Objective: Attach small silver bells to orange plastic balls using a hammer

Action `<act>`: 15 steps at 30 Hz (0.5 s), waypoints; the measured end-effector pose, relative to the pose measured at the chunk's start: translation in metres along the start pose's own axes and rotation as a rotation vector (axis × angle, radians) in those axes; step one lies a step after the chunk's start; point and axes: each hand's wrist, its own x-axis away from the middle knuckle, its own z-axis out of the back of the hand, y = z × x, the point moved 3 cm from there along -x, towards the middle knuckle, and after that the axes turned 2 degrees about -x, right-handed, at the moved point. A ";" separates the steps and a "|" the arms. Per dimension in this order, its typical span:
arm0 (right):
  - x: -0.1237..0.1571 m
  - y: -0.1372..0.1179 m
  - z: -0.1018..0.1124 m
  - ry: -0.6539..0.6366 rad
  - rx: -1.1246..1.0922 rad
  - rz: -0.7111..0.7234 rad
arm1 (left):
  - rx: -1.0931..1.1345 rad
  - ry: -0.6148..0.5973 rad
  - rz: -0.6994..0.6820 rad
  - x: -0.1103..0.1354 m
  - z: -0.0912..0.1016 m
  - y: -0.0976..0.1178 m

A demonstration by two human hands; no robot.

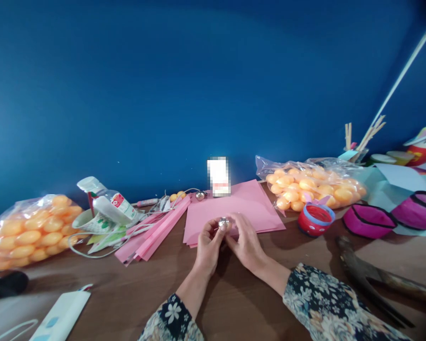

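A small shiny silver ball is held up between my two hands, over the near edge of a stack of pink paper sheets. My left hand pinches it, with the thumb on the near side and bent fingers behind. From the right, my right hand closes in with curved fingers against the ball; its fingertips are partly hidden and blurred. A second silver ball lies at the paper's far left corner.
Bags of orange balls lie left and right. Pink paper strips, a white cable and a cup with a bottle sit left. Right are a red round container, magenta fabric bands and a curved wooden piece.
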 end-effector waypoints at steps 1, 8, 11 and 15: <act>0.000 0.000 0.000 -0.003 -0.004 0.009 | -0.008 -0.005 -0.008 0.000 0.000 0.000; -0.003 -0.003 0.001 -0.047 -0.008 0.003 | -0.068 -0.054 -0.044 0.000 0.000 0.000; -0.003 -0.004 0.001 -0.048 -0.010 0.005 | -0.063 -0.049 -0.033 0.001 -0.001 0.001; -0.002 -0.004 0.002 -0.016 -0.010 0.022 | -0.029 -0.025 0.006 0.001 -0.001 0.002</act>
